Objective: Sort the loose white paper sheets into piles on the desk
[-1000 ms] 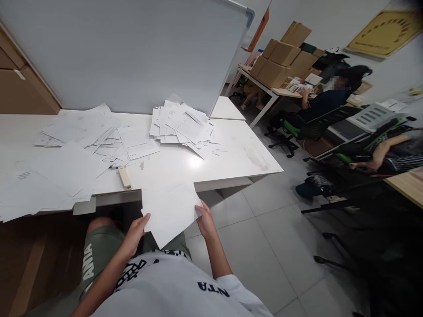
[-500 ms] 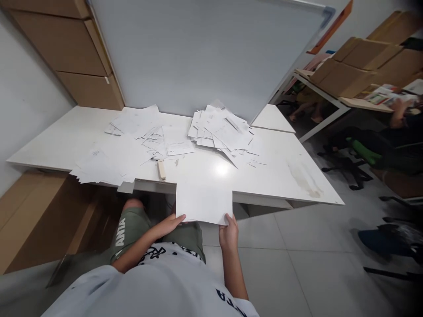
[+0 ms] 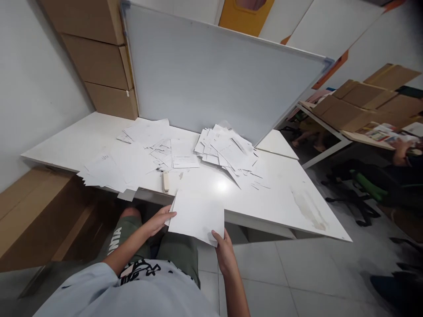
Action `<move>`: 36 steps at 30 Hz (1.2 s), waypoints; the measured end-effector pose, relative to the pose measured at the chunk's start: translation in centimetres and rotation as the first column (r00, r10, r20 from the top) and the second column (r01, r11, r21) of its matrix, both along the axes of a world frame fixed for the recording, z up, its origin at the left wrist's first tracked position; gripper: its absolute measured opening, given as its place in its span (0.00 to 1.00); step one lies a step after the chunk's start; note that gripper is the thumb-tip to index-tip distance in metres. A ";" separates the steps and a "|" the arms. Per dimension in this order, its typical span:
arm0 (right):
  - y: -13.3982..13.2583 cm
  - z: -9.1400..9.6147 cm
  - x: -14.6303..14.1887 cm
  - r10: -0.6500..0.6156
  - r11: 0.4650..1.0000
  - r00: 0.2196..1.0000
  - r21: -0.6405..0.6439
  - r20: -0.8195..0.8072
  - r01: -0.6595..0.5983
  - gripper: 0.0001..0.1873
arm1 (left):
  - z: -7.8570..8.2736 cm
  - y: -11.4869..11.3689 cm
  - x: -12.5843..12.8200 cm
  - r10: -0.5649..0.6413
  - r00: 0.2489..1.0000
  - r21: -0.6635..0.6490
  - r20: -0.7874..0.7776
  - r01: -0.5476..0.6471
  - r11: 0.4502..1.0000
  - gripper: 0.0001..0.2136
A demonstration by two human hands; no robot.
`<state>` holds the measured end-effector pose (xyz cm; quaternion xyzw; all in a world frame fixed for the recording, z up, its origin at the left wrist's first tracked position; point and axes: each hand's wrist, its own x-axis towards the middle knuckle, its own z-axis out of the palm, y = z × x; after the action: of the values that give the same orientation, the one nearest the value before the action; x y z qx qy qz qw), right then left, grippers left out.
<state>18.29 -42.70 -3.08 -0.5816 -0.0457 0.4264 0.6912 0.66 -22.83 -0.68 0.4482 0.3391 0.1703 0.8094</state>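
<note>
I hold a thin stack of white paper sheets (image 3: 196, 215) over my lap at the near edge of the white table (image 3: 284, 198). My left hand (image 3: 158, 221) grips the stack's left edge, thumb on top. My right hand (image 3: 224, 251) pinches its near right corner. A cream stapler (image 3: 165, 181) lies on the table just beyond the sheets. Behind it are two loose heaps of printed papers, the left heap (image 3: 132, 158) and the right heap (image 3: 228, 149).
A large whiteboard (image 3: 214, 79) leans upright along the table's far side. Brown cabinets (image 3: 99, 61) stand at the back left. Cardboard boxes (image 3: 360, 105) sit on another desk at the right, where another person's hand (image 3: 401, 152) shows. Tiled floor lies to my right.
My head has turned left, so the view swung from the room toward the table. The held sheets turned from tilted to nearly square, and my hands shifted along their edges.
</note>
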 end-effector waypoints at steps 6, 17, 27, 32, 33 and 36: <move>2.1 5.0 7.8 0.017 1.000 0.965 0.005 0.260 -0.019 0.25 | 4.2 -0.4 3.6 0.015 1.000 0.527 -0.014 -0.005 0.850 0.13; 10.6 5.3 14.4 -0.309 0.944 0.762 0.281 0.569 0.173 0.14 | 3.3 3.0 11.8 0.319 0.926 0.621 0.202 -0.373 0.689 0.14; 9.3 5.7 15.6 -0.085 0.984 0.808 0.178 0.583 -0.025 0.11 | 5.2 1.0 9.3 0.286 0.948 0.753 0.137 -0.287 0.592 0.07; 7.8 6.6 12.5 -0.102 0.954 0.768 0.282 0.632 -0.105 0.12 | 5.2 -2.4 4.1 0.366 0.915 0.788 0.173 -0.351 0.506 0.09; 7.4 6.6 11.5 -0.047 0.960 0.769 0.240 0.638 -0.141 0.12 | 4.8 -3.1 2.8 0.393 0.905 0.787 0.161 -0.358 0.502 0.10; 6.7 5.3 7.8 0.203 0.966 0.818 0.024 0.537 -0.256 0.15 | 2.7 -4.4 -0.7 0.528 0.843 0.690 0.104 -0.443 0.572 0.14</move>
<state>26.05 -35.97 2.20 -0.6335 -0.3246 0.3266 0.6218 -0.07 -27.23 2.02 0.6145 0.4056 0.4737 0.4833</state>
